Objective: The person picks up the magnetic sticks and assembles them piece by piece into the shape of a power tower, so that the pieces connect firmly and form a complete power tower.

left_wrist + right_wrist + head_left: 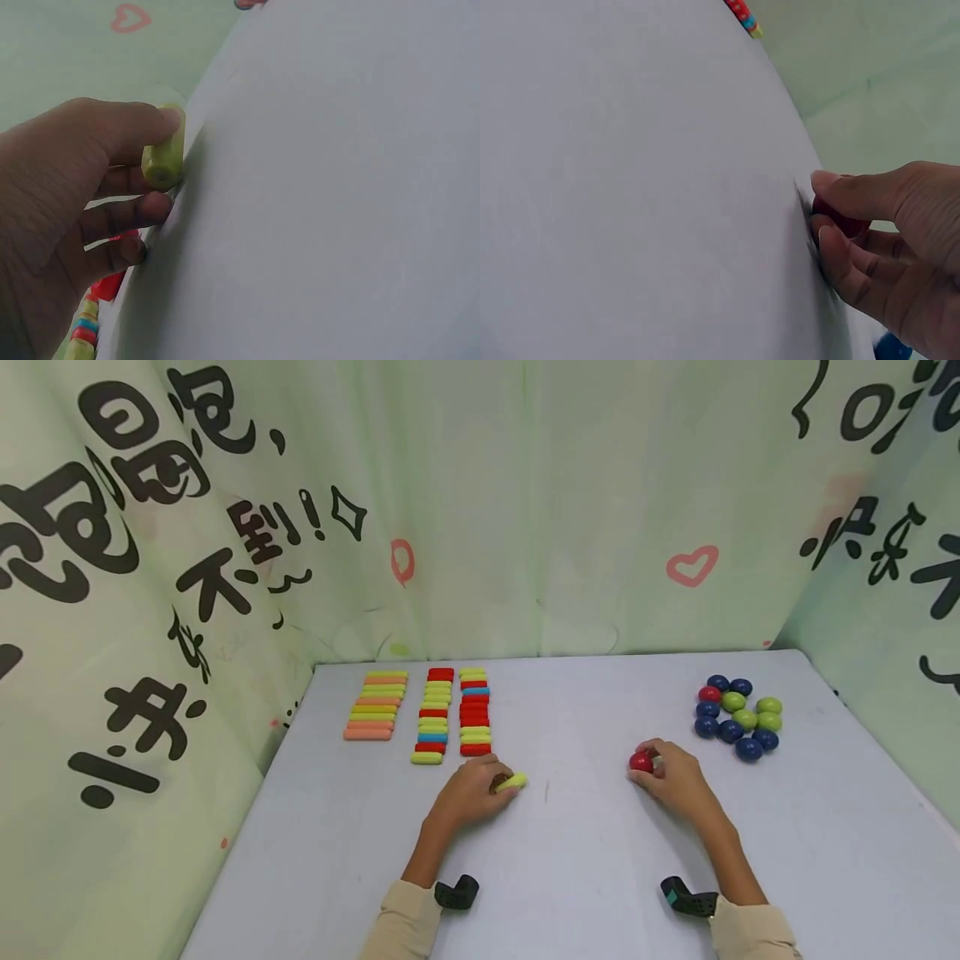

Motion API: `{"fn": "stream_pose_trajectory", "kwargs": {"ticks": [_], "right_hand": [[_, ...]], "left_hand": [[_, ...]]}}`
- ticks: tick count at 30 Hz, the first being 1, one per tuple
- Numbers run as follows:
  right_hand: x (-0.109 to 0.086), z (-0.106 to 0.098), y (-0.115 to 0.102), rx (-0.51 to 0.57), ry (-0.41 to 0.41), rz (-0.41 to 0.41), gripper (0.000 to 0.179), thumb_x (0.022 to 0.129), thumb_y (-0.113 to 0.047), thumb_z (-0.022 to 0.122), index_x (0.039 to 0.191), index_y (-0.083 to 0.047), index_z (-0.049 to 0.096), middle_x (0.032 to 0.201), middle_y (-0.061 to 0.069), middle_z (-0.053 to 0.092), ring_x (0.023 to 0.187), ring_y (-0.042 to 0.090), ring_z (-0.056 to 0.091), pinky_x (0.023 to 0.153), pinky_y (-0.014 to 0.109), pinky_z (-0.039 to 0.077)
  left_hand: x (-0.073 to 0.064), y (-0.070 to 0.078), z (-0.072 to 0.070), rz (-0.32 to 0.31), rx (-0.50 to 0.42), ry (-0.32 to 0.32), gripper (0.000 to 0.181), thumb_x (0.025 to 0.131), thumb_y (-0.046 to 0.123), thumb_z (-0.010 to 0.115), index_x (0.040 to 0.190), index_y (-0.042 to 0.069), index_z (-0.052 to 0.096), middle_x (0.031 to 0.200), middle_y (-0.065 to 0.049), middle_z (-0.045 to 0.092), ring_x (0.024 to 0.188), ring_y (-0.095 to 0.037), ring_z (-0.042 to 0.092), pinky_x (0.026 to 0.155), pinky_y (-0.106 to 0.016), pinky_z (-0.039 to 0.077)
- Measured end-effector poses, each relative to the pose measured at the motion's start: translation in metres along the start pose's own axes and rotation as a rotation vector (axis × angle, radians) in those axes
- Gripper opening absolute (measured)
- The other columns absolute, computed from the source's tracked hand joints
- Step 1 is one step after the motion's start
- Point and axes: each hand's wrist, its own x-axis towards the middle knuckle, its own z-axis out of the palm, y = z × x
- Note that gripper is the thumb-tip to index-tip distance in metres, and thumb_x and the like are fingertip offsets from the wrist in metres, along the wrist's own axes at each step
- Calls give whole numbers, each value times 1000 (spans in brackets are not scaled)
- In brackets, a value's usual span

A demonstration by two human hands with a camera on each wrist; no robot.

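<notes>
My left hand pinches a yellow-green stick between thumb and fingers, just in front of the nearest coloured row. In the left wrist view the same stick shows one end towards the camera, close to the tabletop. Further right, my right hand holds a shiny red ball by thumb and fingertips. Most of that red ball is hidden by the fingers in the right wrist view. Behind the right hand lies a cluster of blue, green and red balls.
Three rows of short sticks lie at the back left: an orange and yellow row, a mixed row and another mixed row. A white tabletop carries everything. Printed curtains stand behind and at the sides.
</notes>
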Motion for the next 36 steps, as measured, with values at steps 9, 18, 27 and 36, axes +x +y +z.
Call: {"fn": "stream_pose_trajectory", "kwargs": {"ticks": [9,18,27,36], "right_hand": [[9,40,-34,443,-215,-76,41,89,-11,71,125,0,56,116,26,58,63,13,62,58,25,56],[16,53,-51,671,-371,-154,41,96,-14,63,131,5,51,116,26,59,78,17,64,61,27,57],[14,63,-60,681,-355,-110,45,92,-16,68,129,5,52,113,24,59,72,15,61,59,25,55],[16,70,-60,741,-272,35,47,92,-22,69,127,3,52,103,15,63,75,14,59,55,22,50]], "left_hand": [[3,10,14,-58,-246,-61,25,90,33,67,104,13,73,80,8,62,69,-3,50,62,-16,45],[6,10,18,-46,-313,-34,26,91,35,67,107,15,72,81,8,61,73,-4,50,64,-16,45],[4,11,19,-34,-314,-29,25,91,34,68,104,13,73,79,8,61,71,-3,49,63,-15,44],[5,6,13,-142,-373,41,25,96,34,62,104,13,72,80,5,64,72,-4,53,64,-16,47]]}}
